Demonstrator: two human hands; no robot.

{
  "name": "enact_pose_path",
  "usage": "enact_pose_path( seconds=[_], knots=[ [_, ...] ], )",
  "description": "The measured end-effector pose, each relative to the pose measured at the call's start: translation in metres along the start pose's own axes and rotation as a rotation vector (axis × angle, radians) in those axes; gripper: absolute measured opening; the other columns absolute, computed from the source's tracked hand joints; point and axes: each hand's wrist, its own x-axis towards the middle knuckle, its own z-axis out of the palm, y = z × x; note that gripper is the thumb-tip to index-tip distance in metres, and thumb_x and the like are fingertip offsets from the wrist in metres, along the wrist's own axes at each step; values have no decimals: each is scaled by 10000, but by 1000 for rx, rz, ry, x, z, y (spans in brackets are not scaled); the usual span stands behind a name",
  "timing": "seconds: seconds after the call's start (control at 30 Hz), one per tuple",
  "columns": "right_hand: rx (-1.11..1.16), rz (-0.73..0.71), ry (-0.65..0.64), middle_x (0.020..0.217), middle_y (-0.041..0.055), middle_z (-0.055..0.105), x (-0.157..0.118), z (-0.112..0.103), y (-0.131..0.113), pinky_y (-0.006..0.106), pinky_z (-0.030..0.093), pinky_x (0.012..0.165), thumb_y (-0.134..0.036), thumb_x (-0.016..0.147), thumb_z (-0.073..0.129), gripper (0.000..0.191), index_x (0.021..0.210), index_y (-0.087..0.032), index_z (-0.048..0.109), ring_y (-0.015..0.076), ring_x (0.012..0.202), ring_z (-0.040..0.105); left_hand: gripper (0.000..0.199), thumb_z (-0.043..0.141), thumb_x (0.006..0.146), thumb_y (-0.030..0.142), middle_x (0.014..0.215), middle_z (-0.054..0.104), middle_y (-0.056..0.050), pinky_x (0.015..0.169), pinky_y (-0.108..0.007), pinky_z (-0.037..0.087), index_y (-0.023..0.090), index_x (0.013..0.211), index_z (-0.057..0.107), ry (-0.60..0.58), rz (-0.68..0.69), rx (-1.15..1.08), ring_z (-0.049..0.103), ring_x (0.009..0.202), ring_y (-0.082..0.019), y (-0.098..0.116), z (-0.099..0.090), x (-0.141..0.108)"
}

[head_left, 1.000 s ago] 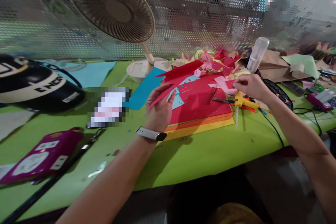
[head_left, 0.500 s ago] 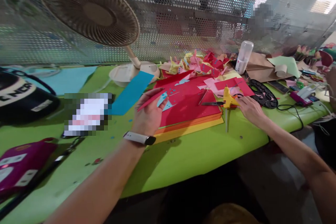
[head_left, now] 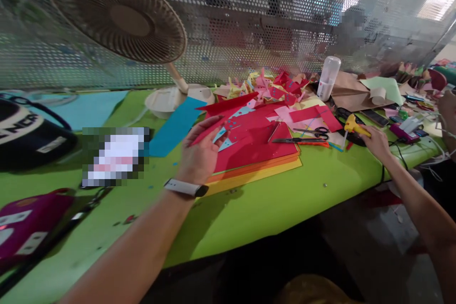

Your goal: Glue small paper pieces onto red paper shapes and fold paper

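With a watch on its wrist, my left hand point(head_left: 199, 153) pinches a folded piece of red paper point(head_left: 211, 130) between thumb and fingers. Under and beside it lies a stack of red, orange and yellow paper sheets point(head_left: 254, 149), with light blue paper scraps point(head_left: 226, 138) on top. My right hand point(head_left: 375, 142) is wrapped round a yellow hot glue gun point(head_left: 355, 126), its nozzle pointing left, above the table's right part. Scissors point(head_left: 299, 140) lie across the right side of the stack, and a second pair point(head_left: 322, 132) rests just behind.
A fan point(head_left: 171, 99) and a strip of blue paper point(head_left: 176, 126) stand left of the stack. Nearer left are a phone point(head_left: 116, 156) and a purple power strip point(head_left: 32, 228). Behind lie a heap of folded paper pieces point(head_left: 270, 84) and an upright white bottle point(head_left: 328, 78). A mesh panel borders the back.
My right hand has carried the glue gun to the right, away from the stack, uncovering the scissors. My left hand stays nearly in place with the red paper.
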Motion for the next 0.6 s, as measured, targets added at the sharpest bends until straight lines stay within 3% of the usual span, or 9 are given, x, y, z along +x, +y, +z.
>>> enact_pose_path(
  seconds=[0.1,0.17,0.27,0.37,0.43,0.47,0.53,0.6],
  knots=[
    [-75,14,-100,1133,174,675,3,-5,5,447,475,902,-317,818,510,455,1202,-122,656,314,1012,627,282,747,567,178,1065,735,-33,989,-492,465,245,837,699,-84,6,39,603,1111,-274,4,5,-3],
    [-109,-8,-82,1115,173,677,5,-13,-5,452,464,937,-298,786,540,439,1164,-121,677,323,1046,613,315,743,551,213,1082,732,-55,990,-503,459,237,862,701,-158,-20,25,588,1140,-295,7,6,-6],
    [-95,-71,61,1134,156,668,8,-22,-40,462,440,985,-311,805,542,380,1111,-150,699,321,1104,585,367,721,625,451,1146,706,-108,981,-489,470,198,890,711,-249,-50,-22,535,1221,-326,13,6,-8],
    [52,-270,-71,1107,123,685,9,-17,-87,426,456,974,-310,856,512,323,1080,-184,707,279,1068,606,523,597,695,648,1105,712,-141,987,-470,472,166,859,715,-250,-74,-23,535,1226,-343,13,2,-5],
    [86,-368,-180,1140,113,678,11,-6,-116,422,449,984,-316,860,528,326,1108,-189,697,274,1085,602,379,672,679,527,995,734,-111,990,-463,471,178,822,706,-195,-76,20,600,1132,-324,10,-1,-2],
    [76,-431,-233,1182,115,660,12,0,-128,414,437,999,-304,862,527,352,1158,-184,675,271,1117,588,262,738,630,384,931,738,-78,971,-452,483,192,804,700,-147,-62,55,639,1046,-298,9,-3,0],
    [22,-517,-341,1210,123,637,16,11,-147,399,435,986,-274,840,542,404,1219,-172,638,273,1130,575,258,774,545,194,812,724,-22,892,-419,522,219,785,680,-77,-70,103,676,860,-236,7,-4,4],
    [-37,-552,-443,1172,126,641,20,18,-159,378,448,938,-245,808,561,423,1218,-170,634,273,1091,582,309,763,518,134,776,713,5,787,-375,548,244,785,653,-54,-99,100,670,745,-195,8,-4,6]
  ],
)
